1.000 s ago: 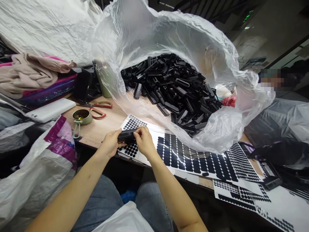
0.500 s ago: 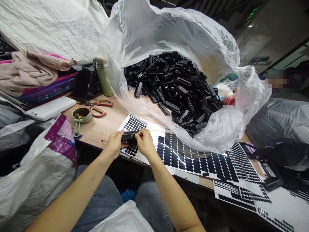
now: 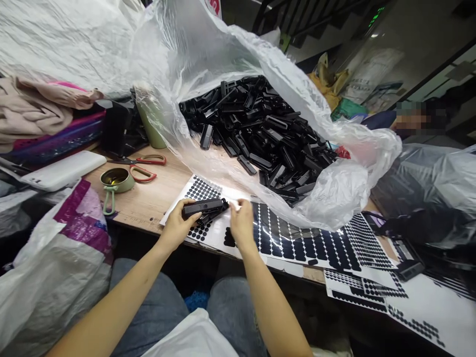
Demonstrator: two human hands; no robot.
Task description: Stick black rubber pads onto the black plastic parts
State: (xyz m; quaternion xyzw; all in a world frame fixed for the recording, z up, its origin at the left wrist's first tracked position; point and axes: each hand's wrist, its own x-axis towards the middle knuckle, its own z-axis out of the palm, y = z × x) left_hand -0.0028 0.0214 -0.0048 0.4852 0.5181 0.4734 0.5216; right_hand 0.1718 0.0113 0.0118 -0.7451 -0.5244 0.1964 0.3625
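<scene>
My left hand (image 3: 174, 225) is wrapped round a long black plastic casing (image 3: 203, 206), thumb on the near side, held over the front edge of the table. A second dark piece shows under it, partly hidden by the fingers. My right hand (image 3: 242, 223) is close to the casing's right end, its fingertips drawn together; whether they hold something small is hard to see. Below both hands lie a white sheet of round black stickers (image 3: 203, 187) and a glossy sheet of larger black oblong stickers (image 3: 297, 243).
A clear plastic bag (image 3: 338, 198) opens round a heap of black casings (image 3: 260, 134). Left of it are red-handled scissors (image 3: 143, 173), a green cup (image 3: 124, 186), a green bottle (image 3: 154, 124) and a white power bank-like block (image 3: 63, 171). Another person (image 3: 383, 121) sits at right.
My right hand has come away from the casing toward the right. The casing is turned, showing its long face, with my left hand still round it. The view has shifted slightly.
</scene>
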